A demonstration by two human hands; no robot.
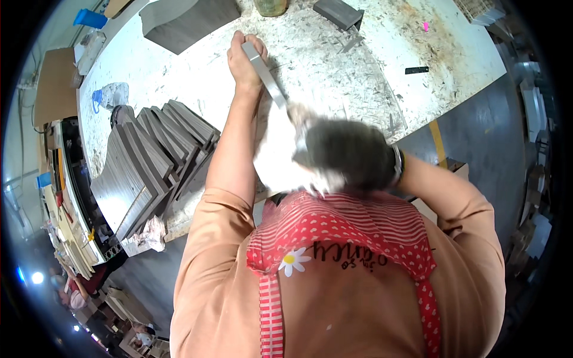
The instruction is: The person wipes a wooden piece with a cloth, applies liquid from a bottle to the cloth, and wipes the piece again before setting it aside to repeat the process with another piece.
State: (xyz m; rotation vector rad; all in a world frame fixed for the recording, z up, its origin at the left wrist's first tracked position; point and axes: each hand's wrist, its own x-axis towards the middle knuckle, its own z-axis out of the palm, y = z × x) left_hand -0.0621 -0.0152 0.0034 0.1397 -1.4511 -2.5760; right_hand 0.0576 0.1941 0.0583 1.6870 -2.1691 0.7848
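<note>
My left hand (245, 64) is closed round the far end of a narrow grey strip (270, 82), with the arm stretched forward over the worktable (334, 77). The strip slants back towards my chest, and its near end runs in under my right hand (346, 152). That hand wears a dark glove and is smeared by motion, so its grip is unclear. Whitish, ragged-looking material (327, 181) shows below the glove, too blurred to name. Left of my left forearm lies a fanned stack of grey curved panels (152, 152).
A large grey block (188, 22) and a jar (270, 6) stand at the far edge. A dark block (338, 13) lies far right, a small black piece (416, 70) nearer. A clear bottle (114, 95) and crumpled paper (154, 232) flank the stack. People (77, 292) are at lower left.
</note>
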